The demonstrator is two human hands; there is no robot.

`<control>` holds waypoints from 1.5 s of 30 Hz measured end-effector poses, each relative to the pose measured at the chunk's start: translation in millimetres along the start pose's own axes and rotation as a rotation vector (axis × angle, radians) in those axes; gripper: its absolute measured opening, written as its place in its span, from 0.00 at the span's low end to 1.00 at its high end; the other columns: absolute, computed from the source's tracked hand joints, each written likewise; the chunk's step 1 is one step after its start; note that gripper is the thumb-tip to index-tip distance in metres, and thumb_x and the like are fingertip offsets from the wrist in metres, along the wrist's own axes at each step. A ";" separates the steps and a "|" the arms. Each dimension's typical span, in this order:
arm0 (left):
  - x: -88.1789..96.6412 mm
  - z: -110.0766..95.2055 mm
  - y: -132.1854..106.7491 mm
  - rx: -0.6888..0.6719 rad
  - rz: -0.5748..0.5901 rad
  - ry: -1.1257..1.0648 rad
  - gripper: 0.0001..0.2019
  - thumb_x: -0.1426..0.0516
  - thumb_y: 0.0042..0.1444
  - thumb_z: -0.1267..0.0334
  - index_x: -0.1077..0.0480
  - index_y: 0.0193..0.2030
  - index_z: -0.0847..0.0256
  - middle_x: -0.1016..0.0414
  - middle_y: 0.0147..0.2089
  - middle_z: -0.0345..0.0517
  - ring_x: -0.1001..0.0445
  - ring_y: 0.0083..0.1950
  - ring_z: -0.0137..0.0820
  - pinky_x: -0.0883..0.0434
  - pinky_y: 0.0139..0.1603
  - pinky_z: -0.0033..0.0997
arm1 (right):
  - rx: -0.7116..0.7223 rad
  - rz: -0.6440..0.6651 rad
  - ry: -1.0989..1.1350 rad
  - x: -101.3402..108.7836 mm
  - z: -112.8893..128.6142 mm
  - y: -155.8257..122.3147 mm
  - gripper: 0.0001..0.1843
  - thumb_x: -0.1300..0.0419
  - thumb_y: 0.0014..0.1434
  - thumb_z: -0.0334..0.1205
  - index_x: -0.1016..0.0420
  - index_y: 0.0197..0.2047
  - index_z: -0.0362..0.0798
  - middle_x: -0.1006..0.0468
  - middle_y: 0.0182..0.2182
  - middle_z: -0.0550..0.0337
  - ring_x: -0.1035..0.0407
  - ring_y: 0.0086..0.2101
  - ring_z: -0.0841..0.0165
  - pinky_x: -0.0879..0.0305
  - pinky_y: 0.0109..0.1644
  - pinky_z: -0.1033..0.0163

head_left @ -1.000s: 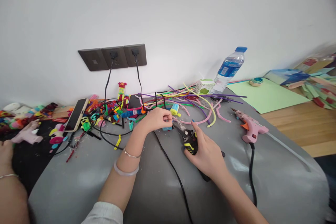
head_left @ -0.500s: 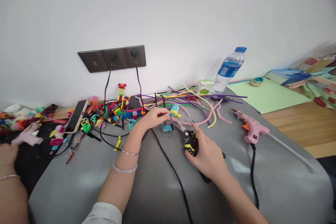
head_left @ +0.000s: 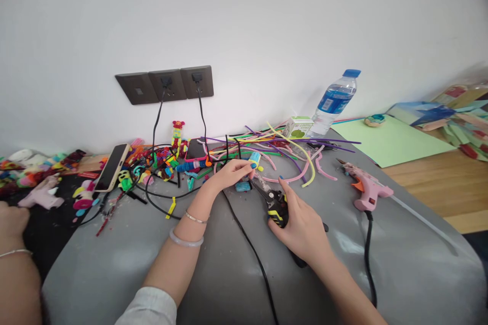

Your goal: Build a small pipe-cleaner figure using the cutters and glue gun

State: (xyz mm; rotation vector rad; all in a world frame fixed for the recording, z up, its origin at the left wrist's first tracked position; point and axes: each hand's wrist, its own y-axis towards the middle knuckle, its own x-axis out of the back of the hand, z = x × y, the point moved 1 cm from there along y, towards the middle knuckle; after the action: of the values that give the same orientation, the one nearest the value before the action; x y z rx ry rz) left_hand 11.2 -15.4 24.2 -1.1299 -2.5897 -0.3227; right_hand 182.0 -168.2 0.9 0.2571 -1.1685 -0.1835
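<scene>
My right hand is wrapped round the black-and-yellow handles of a pair of scissors, its index finger stretched along them. The blades point up and left, towards my left hand, whose thumb and fingertips are pinched together. From that pinch a pale, glittery strip runs down to the blades; its far end is hard to make out. Just behind my left fingertips lies a light-blue and yellow fuzzy piece. A blue fuzzy block rests on the table below them.
Pipe cleaners lie in a loose heap behind my hands. A pink glue gun is at right, near a water bottle and green paper. Black cables cross the table. At left are a phone and another person's arm.
My left hand has shifted slightly right, nearer the scissors' blades. My right hand and the scissors have stayed nearly still.
</scene>
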 end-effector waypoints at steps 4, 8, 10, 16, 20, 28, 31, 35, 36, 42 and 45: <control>-3.7 6.1 1.5 -0.014 0.001 -0.026 0.24 0.53 0.62 0.45 0.34 0.25 0.63 0.37 0.27 0.41 0.36 0.32 0.29 0.38 0.33 0.28 | 0.002 -0.007 0.003 -0.3 0.0 0.3 0.44 0.43 0.50 0.39 0.53 0.69 0.46 0.24 0.37 0.53 0.26 0.37 0.55 0.31 0.38 0.56; -6.2 9.9 3.5 -0.005 -0.020 -0.007 0.24 0.54 0.63 0.45 0.37 0.25 0.62 0.41 0.26 0.39 0.40 0.30 0.27 0.40 0.32 0.28 | 0.008 -0.012 -0.005 -1.2 -0.7 0.1 0.44 0.43 0.50 0.39 0.53 0.70 0.47 0.24 0.38 0.52 0.26 0.37 0.55 0.31 0.38 0.56; -7.1 10.7 4.6 -0.006 -0.031 0.005 0.24 0.54 0.62 0.44 0.38 0.25 0.62 0.41 0.26 0.38 0.41 0.29 0.26 0.41 0.32 0.28 | 0.009 -0.010 -0.010 -1.4 -0.8 0.0 0.44 0.43 0.50 0.39 0.53 0.69 0.46 0.24 0.39 0.52 0.26 0.37 0.55 0.31 0.38 0.56; -11.3 11.1 7.7 -0.020 -0.057 -0.011 0.24 0.52 0.61 0.45 0.39 0.22 0.62 0.39 0.25 0.39 0.42 0.28 0.26 0.41 0.32 0.28 | 0.007 -0.008 -0.020 -0.6 -0.1 0.5 0.43 0.43 0.50 0.40 0.51 0.69 0.44 0.23 0.39 0.51 0.26 0.38 0.55 0.31 0.38 0.56; -15.3 9.3 9.5 -0.062 -0.074 -0.040 0.26 0.52 0.61 0.43 0.41 0.20 0.62 0.42 0.23 0.37 0.44 0.27 0.25 0.43 0.31 0.28 | 0.005 -0.003 -0.021 0.0 0.1 0.7 0.43 0.43 0.51 0.40 0.52 0.69 0.45 0.23 0.39 0.51 0.26 0.38 0.55 0.30 0.39 0.56; -21.1 11.6 15.2 -0.071 -0.103 -0.074 0.32 0.49 0.52 0.31 0.49 0.19 0.60 0.53 0.22 0.34 0.52 0.26 0.23 0.50 0.28 0.27 | 0.009 -0.007 -0.037 -2.2 -0.8 -0.5 0.44 0.43 0.51 0.41 0.52 0.69 0.43 0.22 0.40 0.50 0.25 0.39 0.55 0.30 0.39 0.56; -22.3 11.2 16.4 -0.066 -0.125 -0.093 0.34 0.48 0.49 0.29 0.51 0.18 0.59 0.55 0.22 0.34 0.52 0.25 0.23 0.52 0.28 0.27 | 0.020 -0.028 -0.045 -2.6 -1.2 -0.5 0.44 0.44 0.51 0.41 0.52 0.69 0.43 0.22 0.40 0.50 0.25 0.38 0.56 0.30 0.38 0.56; -24.2 12.1 16.5 -0.072 -0.148 -0.089 0.34 0.49 0.48 0.28 0.51 0.17 0.59 0.56 0.21 0.33 0.52 0.25 0.24 0.53 0.28 0.28 | 0.024 -0.036 -0.050 -3.3 -1.2 0.6 0.43 0.45 0.51 0.40 0.52 0.70 0.44 0.22 0.39 0.51 0.25 0.38 0.56 0.30 0.38 0.57; -24.6 12.8 16.2 -0.080 -0.151 -0.081 0.34 0.49 0.49 0.28 0.51 0.18 0.59 0.55 0.21 0.34 0.52 0.25 0.24 0.53 0.28 0.28 | 0.024 -0.034 -0.051 -3.4 -1.1 0.8 0.43 0.45 0.51 0.40 0.52 0.70 0.43 0.22 0.39 0.51 0.25 0.38 0.56 0.30 0.37 0.57; -25.0 19.3 15.1 -0.106 -0.135 0.002 0.33 0.51 0.52 0.29 0.51 0.19 0.59 0.56 0.21 0.34 0.53 0.25 0.25 0.55 0.28 0.29 | 0.021 -0.035 -0.054 -2.8 -0.7 -0.4 0.43 0.45 0.51 0.39 0.52 0.70 0.43 0.23 0.38 0.52 0.26 0.38 0.56 0.30 0.37 0.57; -24.5 21.4 15.4 -0.124 -0.122 0.027 0.33 0.52 0.53 0.29 0.50 0.19 0.59 0.56 0.21 0.34 0.53 0.25 0.25 0.55 0.28 0.29 | 0.021 -0.034 -0.051 -2.9 -0.9 -0.7 0.43 0.45 0.51 0.39 0.52 0.69 0.43 0.23 0.38 0.52 0.26 0.38 0.56 0.30 0.38 0.57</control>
State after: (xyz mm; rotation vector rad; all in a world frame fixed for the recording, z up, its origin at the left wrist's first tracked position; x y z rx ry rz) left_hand 34.7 -14.8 -3.0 -1.0003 -2.6522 -0.5288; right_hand 181.7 -168.0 -2.1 0.2922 -1.2180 -0.2084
